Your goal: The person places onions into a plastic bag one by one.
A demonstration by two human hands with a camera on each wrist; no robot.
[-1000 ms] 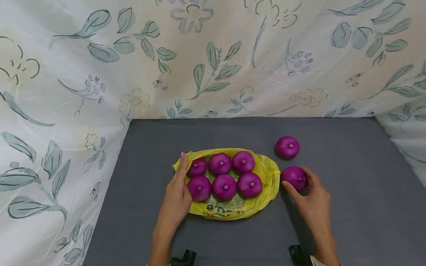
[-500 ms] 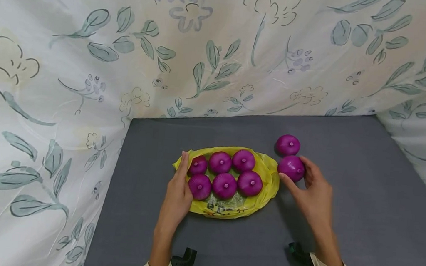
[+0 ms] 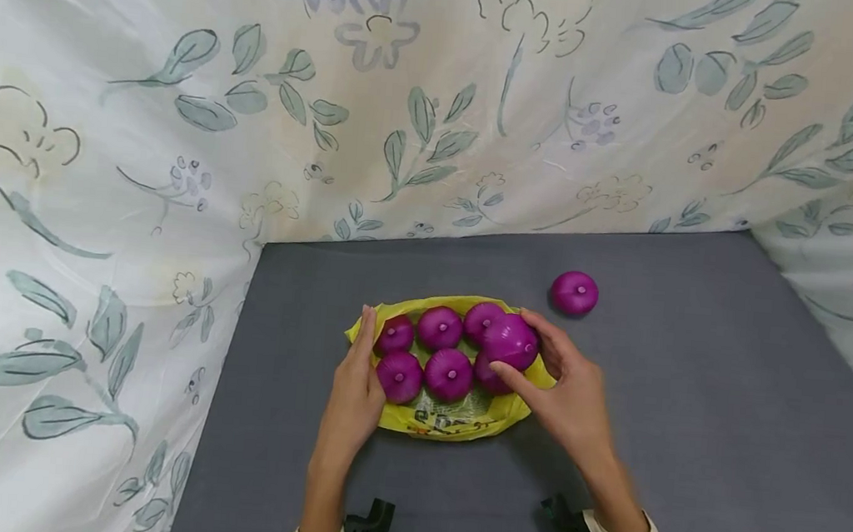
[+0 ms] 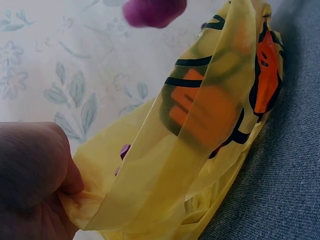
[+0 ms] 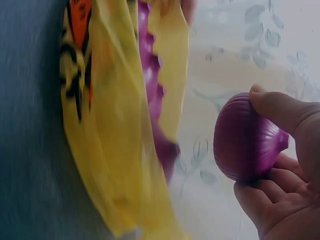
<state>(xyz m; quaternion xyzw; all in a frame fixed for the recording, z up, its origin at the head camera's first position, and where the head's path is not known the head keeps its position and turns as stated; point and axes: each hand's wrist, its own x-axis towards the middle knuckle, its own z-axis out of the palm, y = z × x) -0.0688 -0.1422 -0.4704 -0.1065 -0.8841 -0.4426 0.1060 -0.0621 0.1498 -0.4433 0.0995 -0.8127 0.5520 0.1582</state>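
Note:
A yellow plastic bag (image 3: 394, 416) with dark and orange print lies open on the table, several purple onions (image 3: 450, 375) inside it. My left hand (image 3: 354, 394) is at the bag's left side; in the left wrist view its thumb and fingers pinch the bag's edge (image 4: 90, 200). Above the right part of the bag, my right hand (image 3: 574, 399) holds another purple onion (image 3: 511, 339) between thumb and fingers. In the right wrist view that held onion (image 5: 242, 140) is off the table and apart from the bag (image 5: 115, 130). It partly covers onions below it in the head view.
One loose purple onion (image 3: 575, 293) sits on the dark grey tabletop (image 3: 727, 365), behind and to the right of the bag. A floral cloth (image 3: 439, 108) hangs along the back and the sides of the table.
My right hand has lifted the onion from the table right of the bag and carried it left, over the bag. The left hand stays at the bag's left side.

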